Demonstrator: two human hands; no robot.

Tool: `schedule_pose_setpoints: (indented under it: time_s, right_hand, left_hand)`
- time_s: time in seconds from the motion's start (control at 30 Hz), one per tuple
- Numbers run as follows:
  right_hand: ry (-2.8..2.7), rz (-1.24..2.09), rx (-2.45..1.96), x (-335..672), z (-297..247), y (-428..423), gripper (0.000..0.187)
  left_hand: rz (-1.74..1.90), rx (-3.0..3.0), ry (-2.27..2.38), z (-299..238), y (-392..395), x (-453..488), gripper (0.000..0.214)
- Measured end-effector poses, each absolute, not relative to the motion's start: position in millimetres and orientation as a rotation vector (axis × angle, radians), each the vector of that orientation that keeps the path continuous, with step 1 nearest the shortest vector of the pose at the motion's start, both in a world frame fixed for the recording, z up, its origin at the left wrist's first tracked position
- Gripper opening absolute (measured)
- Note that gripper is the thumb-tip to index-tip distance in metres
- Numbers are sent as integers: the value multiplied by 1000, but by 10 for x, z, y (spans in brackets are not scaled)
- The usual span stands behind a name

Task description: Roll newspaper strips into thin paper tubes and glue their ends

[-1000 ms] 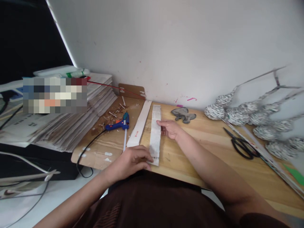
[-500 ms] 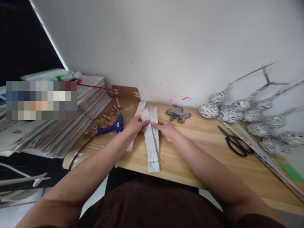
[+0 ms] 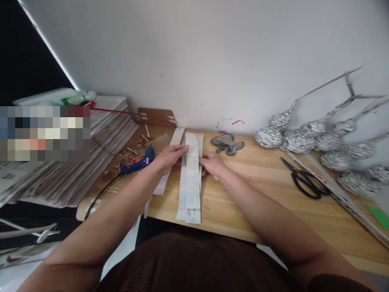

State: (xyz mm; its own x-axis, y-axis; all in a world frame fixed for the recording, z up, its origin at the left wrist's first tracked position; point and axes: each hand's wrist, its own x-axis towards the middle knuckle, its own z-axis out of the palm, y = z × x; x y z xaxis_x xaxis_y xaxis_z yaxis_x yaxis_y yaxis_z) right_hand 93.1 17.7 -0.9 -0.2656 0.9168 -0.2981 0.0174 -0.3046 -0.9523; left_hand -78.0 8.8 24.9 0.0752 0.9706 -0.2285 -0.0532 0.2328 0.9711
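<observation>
Several long newspaper strips lie overlapped in front of me, their lower ends close to the table's front edge. My left hand pinches the strips' left side near the top, thumb on the printed face. On the opposite edge, my right hand grips them with its thumb in front and fingers partly hidden behind. Just left of the strips lies a pale folded paper strip, partly under my left hand and forearm. A blue hot glue gun rests farther left, its small red light showing.
Black-handled scissors and long thin paper rods lie at right, before woven paper gourds. A grey cloth sits near the wall. Stacked newspapers stand left, beside scraps on brown cardboard.
The newspaper strips have swung from a crossed, V-like spread to lying nearly parallel and overlapped. My left hand has shifted slightly up along them. The view has turned a little.
</observation>
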Motion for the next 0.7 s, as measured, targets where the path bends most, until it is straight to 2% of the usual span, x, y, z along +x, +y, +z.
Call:
schedule_pose_setpoints:
  time_s: [0.2, 0.5, 0.7]
  right_hand:
    - [-1370, 1665, -1321, 1038, -6, 217, 8]
    - [-1462, 1698, -1333, 1059, 12, 218, 5]
    - [-1568, 1856, -1243, 1146, -9, 258, 8]
  left_hand:
    - [1027, 1211, 1501, 287, 311, -1099, 27]
    - [845, 1532, 1716, 174, 471, -1386, 52]
    - [808, 1721, 1740, 171, 446, -1381, 49]
